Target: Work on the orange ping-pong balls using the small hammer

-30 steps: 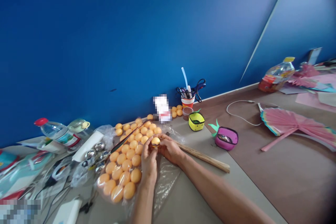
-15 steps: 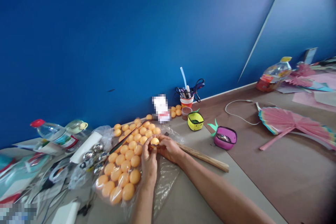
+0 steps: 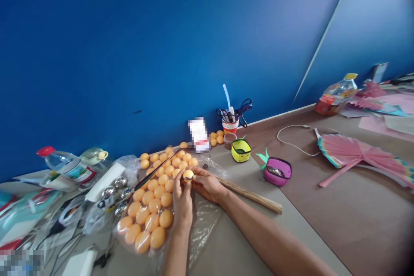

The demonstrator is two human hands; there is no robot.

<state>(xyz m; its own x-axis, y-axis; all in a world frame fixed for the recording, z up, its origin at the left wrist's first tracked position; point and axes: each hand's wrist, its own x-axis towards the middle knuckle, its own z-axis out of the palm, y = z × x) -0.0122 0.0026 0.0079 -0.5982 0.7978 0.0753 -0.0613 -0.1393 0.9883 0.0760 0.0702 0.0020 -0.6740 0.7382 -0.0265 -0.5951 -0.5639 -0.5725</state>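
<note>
Between the fingertips of both hands is an orange ping-pong ball point(image 3: 188, 174) with a dark, shiny patch at its lower edge. My left hand point(image 3: 183, 200) grips it from the near left, thumb and fingers closed on it. From the right, my right hand point(image 3: 208, 184) has its fingers closed about the same ball; some of its fingertips are hidden. Just left of the hands lies a clear plastic bag of orange ping-pong balls point(image 3: 154, 204). Across the bag rests a thin dark strip point(image 3: 155, 171). A wooden stick point(image 3: 252, 194) runs out to the right from beyond my right hand.
Silver balls point(image 3: 109, 191), a red-capped bottle point(image 3: 73, 168) and cables crowd the left. Toward the wall stand a cup of tools point(image 3: 230, 127), a yellow pouch point(image 3: 241, 154) and a purple pouch point(image 3: 284, 166). Farther right are a pink paper fan point(image 3: 352, 148) and a yellow-capped bottle point(image 3: 336, 95).
Both hands have shifted very slightly left with the ball. The ball looks turned a little, showing less glare. Everything else on the table stays put.
</note>
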